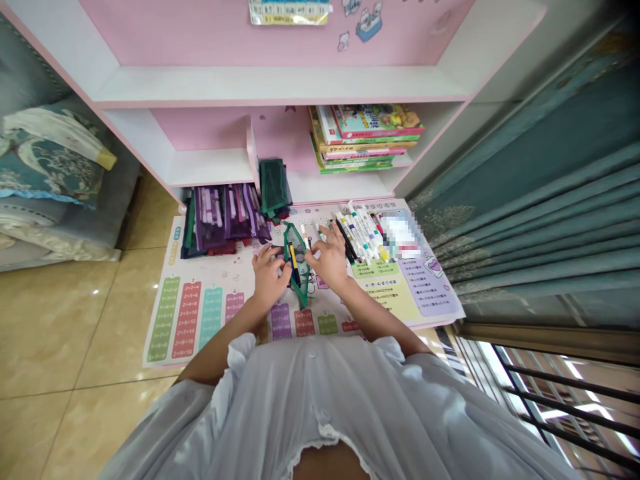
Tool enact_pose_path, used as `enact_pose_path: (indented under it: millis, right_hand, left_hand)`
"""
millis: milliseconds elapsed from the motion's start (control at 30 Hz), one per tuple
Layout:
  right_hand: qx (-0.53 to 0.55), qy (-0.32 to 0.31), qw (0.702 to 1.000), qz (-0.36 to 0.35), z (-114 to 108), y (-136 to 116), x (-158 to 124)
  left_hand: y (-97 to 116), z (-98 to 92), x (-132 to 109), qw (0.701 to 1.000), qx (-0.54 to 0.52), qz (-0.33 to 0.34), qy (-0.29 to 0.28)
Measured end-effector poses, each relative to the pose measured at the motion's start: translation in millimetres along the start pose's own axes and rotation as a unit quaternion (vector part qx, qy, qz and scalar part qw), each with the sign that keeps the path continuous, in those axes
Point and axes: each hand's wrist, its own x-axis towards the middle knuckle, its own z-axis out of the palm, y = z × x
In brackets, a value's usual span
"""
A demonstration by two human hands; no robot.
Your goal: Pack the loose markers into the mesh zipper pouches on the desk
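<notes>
A green mesh pouch (pixel 304 293) lies on the printed desk top in front of me, its mouth spread apart. A yellow and black pen (pixel 294 263) shows within the pouch's opening. My left hand (pixel 270 273) pinches the pouch's left edge between thumb and fingers. On the opposite edge, my right hand (pixel 329 259) pinches with thumb and forefinger, its other fingers raised. Just beyond the right hand lies a white marker (pixel 305 235). Several white markers (pixel 357 230) and black pens (pixel 345 241) lie in a row to the right of that hand.
Purple mesh pouches (pixel 225 213) with pens are piled at the desk's back left. A folded dark green pouch (pixel 274 188) stands beside them. Books (pixel 367 137) are stacked on the shelf (pixel 280 87) behind. A blurred white pack (pixel 403 235) lies right, near a curtain (pixel 525 200).
</notes>
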Motion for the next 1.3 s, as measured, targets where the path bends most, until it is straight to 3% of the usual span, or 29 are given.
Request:
enact_pose_path:
  millis: [233, 533, 667, 833, 900, 1067, 1300]
  right_hand:
    - [0.002, -0.061, 0.998, -0.025, 8, -19, -6]
    - [-0.025, -0.13, 0.991, -0.008, 20, -19, -7]
    - [-0.001, -0.107, 0.994, -0.006, 20, -15, -7]
    - [-0.022, 0.008, 0.999, 0.029, 14, 9, -1]
    - [-0.055, 0.028, 0.997, 0.051, 13, 25, 1]
    - [-0.116, -0.006, 0.991, 0.069, 17, 52, -2]
    - [-0.125, -0.013, 0.991, 0.055, 24, 56, -6]
  left_hand:
    - [0, -1.1, 0, 1.0, -0.011, -0.006, -0.003]
    - [1, -1.6, -1, 1.0, -0.01, -0.004, 0.001]
    - [0, -1.3, -1, 1.0, -0.011, -0.004, 0.002]
    - [-2, -0.6, -1, 1.0, -0.015, -0.002, 0.005]
    - [-2, 0.1, -1, 1.0, -0.014, -0.002, 0.007]
    - [-3, 1.6, -1, 1.0, -0.007, 0.002, 0.01]
    - [-2, 1.9, 0, 1.0, -0.006, -0.002, 0.007]
